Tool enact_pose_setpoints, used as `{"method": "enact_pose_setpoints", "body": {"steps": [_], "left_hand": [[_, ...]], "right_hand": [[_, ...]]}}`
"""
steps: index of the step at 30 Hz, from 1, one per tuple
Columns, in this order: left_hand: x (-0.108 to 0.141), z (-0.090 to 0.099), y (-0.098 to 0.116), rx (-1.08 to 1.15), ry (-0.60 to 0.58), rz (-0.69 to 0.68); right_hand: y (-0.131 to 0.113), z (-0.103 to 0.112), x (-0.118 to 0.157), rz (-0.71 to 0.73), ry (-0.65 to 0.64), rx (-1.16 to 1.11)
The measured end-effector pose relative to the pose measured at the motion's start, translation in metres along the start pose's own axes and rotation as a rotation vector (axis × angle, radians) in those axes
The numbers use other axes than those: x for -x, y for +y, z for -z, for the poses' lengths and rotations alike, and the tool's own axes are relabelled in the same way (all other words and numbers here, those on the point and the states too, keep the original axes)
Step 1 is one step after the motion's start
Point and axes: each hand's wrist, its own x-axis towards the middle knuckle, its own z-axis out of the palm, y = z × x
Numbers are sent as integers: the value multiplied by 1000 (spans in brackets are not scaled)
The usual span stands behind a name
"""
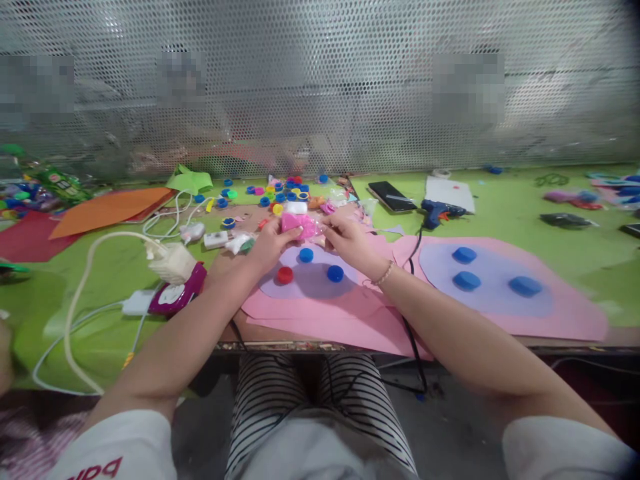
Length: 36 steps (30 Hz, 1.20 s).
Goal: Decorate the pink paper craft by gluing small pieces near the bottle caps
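My left hand [274,243] is closed around a bright pink packet in clear plastic [296,225], held above the table. The fingers of my right hand [350,240] pinch the clear plastic at the packet's right side. Beneath my hands lies a pink paper sheet [280,310] bearing a lilac paper oval [310,287]. On the oval sit a red bottle cap [285,275] and two blue bottle caps, one nearer the middle [307,255] and one to the right [335,273]. A small white item [295,208] shows just behind the packet.
Several coloured caps [280,193] lie scattered behind my hands. On the right are a blue glue gun [443,210], a phone [391,197] and a second pink sheet [575,313] with three blue caps. A purple power strip [180,290] with cables stands left. A mesh partition [320,87] rises behind.
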Motion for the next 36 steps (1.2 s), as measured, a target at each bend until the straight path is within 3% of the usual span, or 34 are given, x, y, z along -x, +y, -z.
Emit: {"method": "enact_pose_setpoints", "body": {"steps": [8, 19, 23, 27, 32, 36], "left_hand": [[7, -4, -1, -226, -100, -34], [19, -3, 2, -232, -330, 10], [26, -9, 10, -328, -296, -5], [26, -13, 11, -245, -251, 58], [17, -11, 3, 24, -320, 108], [12, -10, 5, 132, -209, 161]], "right_hand": [[8, -1, -2, 78, -58, 148], [-8, -2, 8, 116, -72, 290], [-2, -2, 8, 164, -102, 313], [3, 1, 4, 221, -142, 228], [-5, 5, 1, 110, -217, -60], [-9, 5, 1, 38, -224, -207]]}}
